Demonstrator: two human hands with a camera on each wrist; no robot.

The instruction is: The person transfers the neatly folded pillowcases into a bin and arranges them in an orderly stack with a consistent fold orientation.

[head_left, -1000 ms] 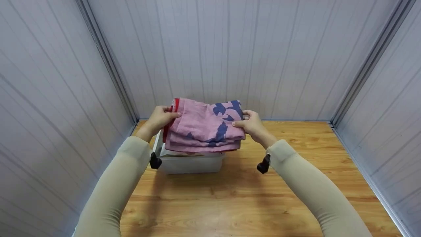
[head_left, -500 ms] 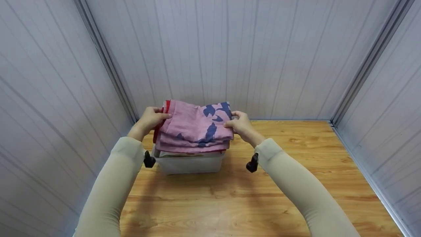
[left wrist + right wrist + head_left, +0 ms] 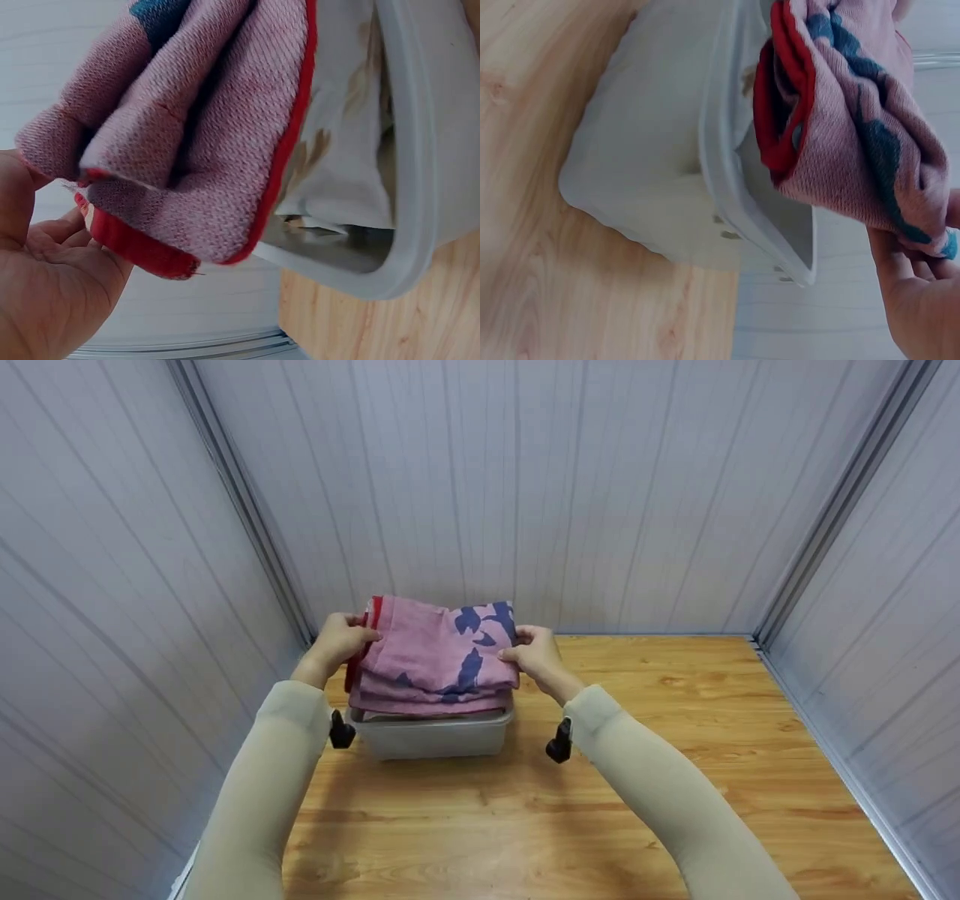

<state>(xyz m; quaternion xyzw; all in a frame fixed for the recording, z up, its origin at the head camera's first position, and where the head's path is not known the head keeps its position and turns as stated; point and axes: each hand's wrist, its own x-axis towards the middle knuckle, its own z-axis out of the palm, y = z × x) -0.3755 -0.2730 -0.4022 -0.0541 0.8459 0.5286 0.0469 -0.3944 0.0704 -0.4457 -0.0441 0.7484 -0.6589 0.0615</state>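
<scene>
A folded pink cloth (image 3: pixel 427 649) with dark blue leaf-like shapes and red edging hangs over a white plastic bin (image 3: pixel 439 741). My left hand (image 3: pixel 334 645) pinches its left side, thumb on top and fingers beneath. At the opposite side my right hand (image 3: pixel 541 661) grips the cloth the same way. In the left wrist view, a white fabric with tan leaf marks (image 3: pixel 341 161) lies inside the bin, below the pink cloth (image 3: pixel 232 142). The right wrist view shows the folded layers of the cloth (image 3: pixel 840 150) above the bin's rim. Most of the bin's inside is hidden.
The bin stands on a wood-grain floor (image 3: pixel 675 720), near the back panel wall (image 3: pixel 480 495). White panelled walls also rise at the left (image 3: pixel 112 585) and the right (image 3: pixel 877 607). Each wrist carries a small black device.
Both hands have carried the pink cloth to the left, then lowered it slightly. It now sits more squarely over the bin, which has not moved.
</scene>
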